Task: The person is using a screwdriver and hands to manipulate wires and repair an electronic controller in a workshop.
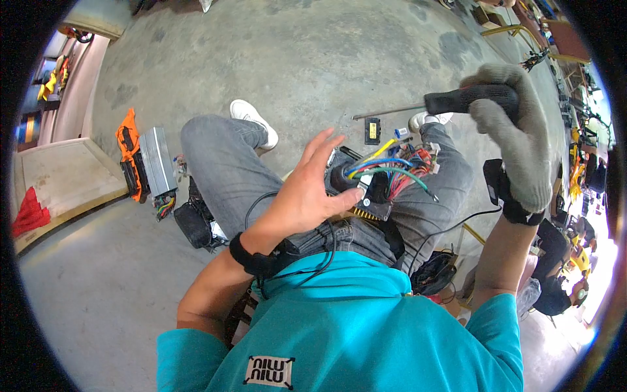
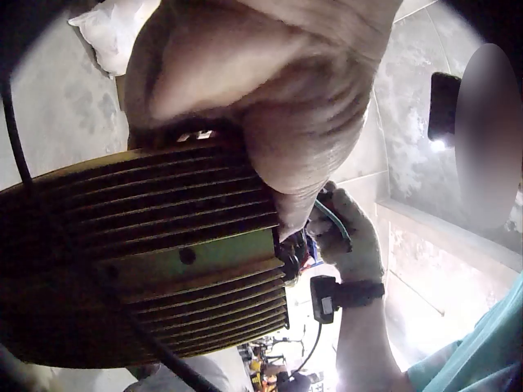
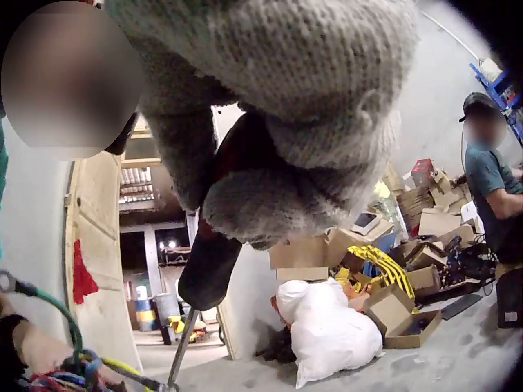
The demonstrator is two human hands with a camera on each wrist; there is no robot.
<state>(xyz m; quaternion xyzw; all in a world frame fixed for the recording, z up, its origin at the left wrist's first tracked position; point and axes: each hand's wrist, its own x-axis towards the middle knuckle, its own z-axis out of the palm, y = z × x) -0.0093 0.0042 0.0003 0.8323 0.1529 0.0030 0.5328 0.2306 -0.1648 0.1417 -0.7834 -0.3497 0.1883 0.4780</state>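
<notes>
My bare left hand [image 1: 304, 196] grips a finned metal controller box [image 2: 188, 253] held over my lap, thumb along its wire end. Thick yellow, blue and green leads and a bundle of thin coloured wires [image 1: 408, 173] come out of that end. The green lead ends in a ring terminal. In its grey knitted glove, my right hand [image 1: 522, 130] holds a screwdriver [image 1: 450, 101] by the dark handle. The fingers wrap the handle, and the thin shaft points left, beyond the wires in the head view.
On the floor between my feet lies a small black block with a yellow label [image 1: 372, 130]. A silver finned box [image 1: 158, 160] and an orange-and-black part [image 1: 128, 155] stand to the left. Cardboard boxes [image 3: 404, 322] and a white sack [image 3: 331, 327] sit by the wall, near another person [image 3: 490, 175].
</notes>
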